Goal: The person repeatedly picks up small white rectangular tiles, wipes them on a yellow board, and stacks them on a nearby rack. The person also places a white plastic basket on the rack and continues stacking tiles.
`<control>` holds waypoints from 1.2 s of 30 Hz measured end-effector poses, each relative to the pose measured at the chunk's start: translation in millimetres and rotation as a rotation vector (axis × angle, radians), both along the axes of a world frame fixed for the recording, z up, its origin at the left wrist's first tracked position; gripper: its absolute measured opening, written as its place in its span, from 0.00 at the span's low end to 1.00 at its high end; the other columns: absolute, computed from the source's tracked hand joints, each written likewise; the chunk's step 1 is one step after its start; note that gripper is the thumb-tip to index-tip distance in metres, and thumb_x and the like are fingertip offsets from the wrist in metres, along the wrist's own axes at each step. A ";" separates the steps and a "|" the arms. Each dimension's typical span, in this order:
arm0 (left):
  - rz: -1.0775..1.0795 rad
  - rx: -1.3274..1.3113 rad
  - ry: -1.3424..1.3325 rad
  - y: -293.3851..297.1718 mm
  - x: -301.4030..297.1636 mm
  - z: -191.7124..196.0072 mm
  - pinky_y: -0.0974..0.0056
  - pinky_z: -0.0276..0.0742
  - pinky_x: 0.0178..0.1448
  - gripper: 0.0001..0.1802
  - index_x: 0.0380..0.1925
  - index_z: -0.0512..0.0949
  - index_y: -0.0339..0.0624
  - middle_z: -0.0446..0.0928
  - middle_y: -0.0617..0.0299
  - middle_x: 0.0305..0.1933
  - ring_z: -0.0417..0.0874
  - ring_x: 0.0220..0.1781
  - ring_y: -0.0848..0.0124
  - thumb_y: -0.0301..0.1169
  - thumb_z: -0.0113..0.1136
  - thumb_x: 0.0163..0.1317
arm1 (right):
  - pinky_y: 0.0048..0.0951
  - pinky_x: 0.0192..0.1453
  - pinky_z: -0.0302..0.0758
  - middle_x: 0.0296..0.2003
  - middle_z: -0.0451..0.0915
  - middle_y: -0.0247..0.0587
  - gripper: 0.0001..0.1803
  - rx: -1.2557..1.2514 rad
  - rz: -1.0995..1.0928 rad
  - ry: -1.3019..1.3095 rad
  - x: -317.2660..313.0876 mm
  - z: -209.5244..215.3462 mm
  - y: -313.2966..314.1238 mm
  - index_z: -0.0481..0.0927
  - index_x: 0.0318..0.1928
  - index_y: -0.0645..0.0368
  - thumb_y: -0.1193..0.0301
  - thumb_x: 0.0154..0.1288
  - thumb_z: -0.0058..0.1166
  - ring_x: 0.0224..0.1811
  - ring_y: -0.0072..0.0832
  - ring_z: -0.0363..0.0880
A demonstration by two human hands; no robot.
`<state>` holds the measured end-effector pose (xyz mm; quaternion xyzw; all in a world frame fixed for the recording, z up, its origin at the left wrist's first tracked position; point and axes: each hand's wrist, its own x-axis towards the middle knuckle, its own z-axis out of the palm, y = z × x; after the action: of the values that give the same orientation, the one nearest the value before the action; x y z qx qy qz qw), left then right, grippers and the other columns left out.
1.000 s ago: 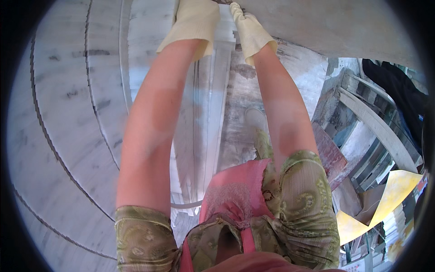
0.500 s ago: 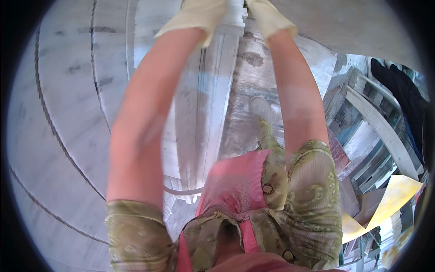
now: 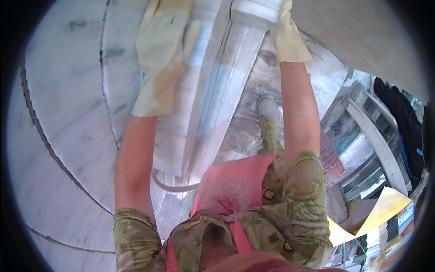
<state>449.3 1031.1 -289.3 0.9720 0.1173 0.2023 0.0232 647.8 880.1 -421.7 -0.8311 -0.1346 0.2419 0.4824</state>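
My left hand [image 3: 164,50], in a cream rubber glove, lies flat over pale white-grey strips [image 3: 199,81], thumb apart from the fingers. Its fingertips run to the top edge of the picture. My right hand [image 3: 290,38], gloved the same way, is closed against the right side of a pale strip bundle [image 3: 254,13]. The top of the picture cuts off part of that hand. The strips are long and lie side by side, pointing away from me. Their exact material cannot be made out.
Large pale slabs [image 3: 68,99] with dark seams stretch along the left. A grey sheet [image 3: 362,36] fills the far right. Below it stand wooden frames [image 3: 376,140], dark cloth [image 3: 401,122] and a yellow sheet [image 3: 385,211]. A curved pale hose or band [image 3: 174,187] lies near my apron.
Both hands have come nearer to me. My left hand has moved left and now shows flat on the strips. The end of the strip bundle by my right hand has come into view.
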 end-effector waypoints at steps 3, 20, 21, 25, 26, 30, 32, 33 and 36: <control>0.022 -0.037 0.086 -0.6 -2.2 7.5 0.43 0.65 0.77 0.25 0.59 0.76 0.28 0.78 0.40 0.60 0.77 0.67 0.47 0.35 0.56 0.67 | 0.41 0.56 0.76 0.62 0.77 0.53 0.24 -0.148 0.139 0.037 17.0 20.5 -7.5 0.76 0.62 0.60 0.57 0.78 0.41 0.59 0.49 0.80; 0.024 -0.033 0.010 -1.8 -0.3 6.8 0.45 0.64 0.78 0.27 0.59 0.76 0.28 0.78 0.41 0.62 0.77 0.67 0.50 0.39 0.56 0.68 | 0.53 0.85 0.42 0.77 0.55 0.61 0.53 -0.315 0.847 -0.984 -7.4 52.3 18.4 0.53 0.77 0.71 0.53 0.63 0.62 0.83 0.50 0.47; 0.026 -0.046 0.021 -2.2 -0.4 7.6 0.45 0.64 0.78 0.27 0.59 0.77 0.27 0.78 0.40 0.62 0.77 0.67 0.49 0.39 0.56 0.68 | 0.53 0.85 0.42 0.77 0.55 0.61 0.52 -0.351 0.823 -1.008 -4.9 55.4 15.9 0.53 0.77 0.71 0.54 0.62 0.63 0.83 0.50 0.48; 0.015 -0.079 0.054 -4.5 -1.9 11.2 0.45 0.65 0.77 0.27 0.58 0.77 0.27 0.79 0.40 0.61 0.77 0.67 0.48 0.40 0.56 0.68 | 0.50 0.86 0.43 0.77 0.56 0.60 0.53 -0.522 0.818 -1.089 1.1 62.6 15.1 0.53 0.77 0.70 0.56 0.61 0.64 0.82 0.48 0.49; 0.018 -0.093 0.045 -4.0 -1.1 11.0 0.44 0.65 0.77 0.27 0.58 0.77 0.27 0.79 0.40 0.61 0.77 0.66 0.47 0.40 0.56 0.68 | 0.49 0.86 0.43 0.77 0.57 0.59 0.53 -0.579 0.836 -1.133 2.5 62.5 16.3 0.53 0.78 0.70 0.56 0.60 0.65 0.82 0.47 0.50; 0.053 -0.080 0.011 -3.2 -0.2 8.6 0.44 0.65 0.77 0.27 0.58 0.78 0.27 0.79 0.40 0.60 0.78 0.66 0.47 0.41 0.55 0.69 | 0.45 0.86 0.44 0.77 0.57 0.58 0.55 -0.305 0.822 -1.038 3.5 59.0 16.6 0.53 0.78 0.69 0.53 0.60 0.65 0.82 0.47 0.50; 0.030 -0.078 0.017 -1.0 0.6 8.0 0.44 0.65 0.77 0.26 0.57 0.78 0.28 0.79 0.40 0.60 0.78 0.66 0.47 0.40 0.55 0.69 | 0.45 0.86 0.44 0.77 0.57 0.58 0.55 -0.337 0.764 -0.975 4.8 60.0 10.0 0.54 0.78 0.69 0.51 0.60 0.64 0.82 0.46 0.50; 0.030 -0.075 0.020 -0.9 -0.3 8.2 0.44 0.65 0.77 0.26 0.57 0.78 0.28 0.79 0.40 0.60 0.78 0.65 0.47 0.40 0.55 0.68 | 0.45 0.85 0.45 0.77 0.57 0.58 0.54 -0.378 0.738 -0.914 4.3 61.5 3.8 0.54 0.77 0.68 0.51 0.60 0.64 0.82 0.46 0.51; 0.018 -0.089 -0.015 -1.4 -3.3 7.7 0.44 0.64 0.78 0.26 0.57 0.78 0.29 0.79 0.40 0.60 0.77 0.65 0.47 0.39 0.56 0.68 | 0.47 0.85 0.46 0.77 0.59 0.57 0.54 -0.489 0.650 -0.841 8.1 66.8 -21.0 0.56 0.77 0.68 0.51 0.60 0.64 0.82 0.46 0.52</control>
<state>446.1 1029.6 -281.6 0.9674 0.1350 0.2041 0.0655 655.9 859.1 -354.9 -0.8590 -0.5026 0.0510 0.0827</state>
